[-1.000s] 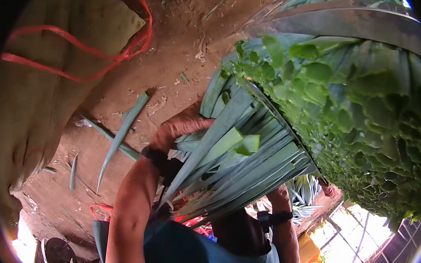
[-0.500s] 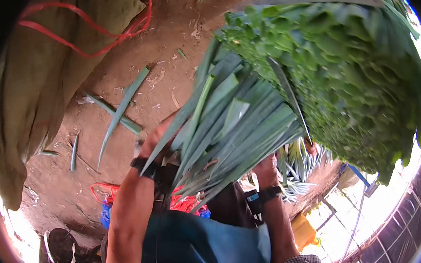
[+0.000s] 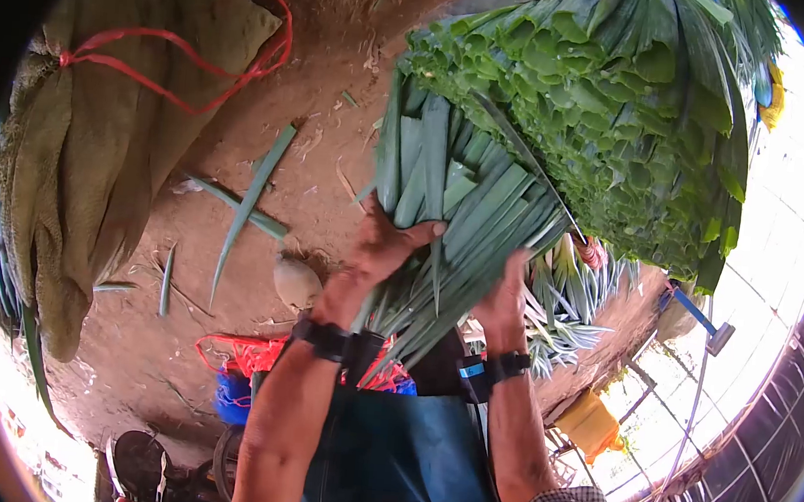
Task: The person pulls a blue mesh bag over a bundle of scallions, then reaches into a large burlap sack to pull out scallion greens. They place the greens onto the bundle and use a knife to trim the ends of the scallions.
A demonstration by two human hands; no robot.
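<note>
A bundle of long, flat green leaves (image 3: 480, 224) lies fanned out in front of me, cut ends toward the upper right. My left hand (image 3: 385, 247) grips its left side, thumb across the top and the other fingers partly hidden. Against the right side is my right hand (image 3: 504, 301), its thumb side up and its other fingers mostly hidden by the leaves. A long knife blade (image 3: 532, 157) slants between the bundle and a big stack of similar leaves (image 3: 610, 126), whose cut ends face me. The knife's reddish handle (image 3: 593, 254) points down to the right.
More leaves with pale bases (image 3: 563, 301) lie right of my right hand. Loose leaves (image 3: 250, 201) are scattered over the dirt floor (image 3: 203, 254). A brown sack (image 3: 98, 152) with red cord (image 3: 168, 39) stands left; a yellow container (image 3: 590, 422) is at lower right.
My left hand has come up from behind the leaves, with its thumb now over them. The bundle's leaves lie more evenly. The whole view has shifted slightly.
</note>
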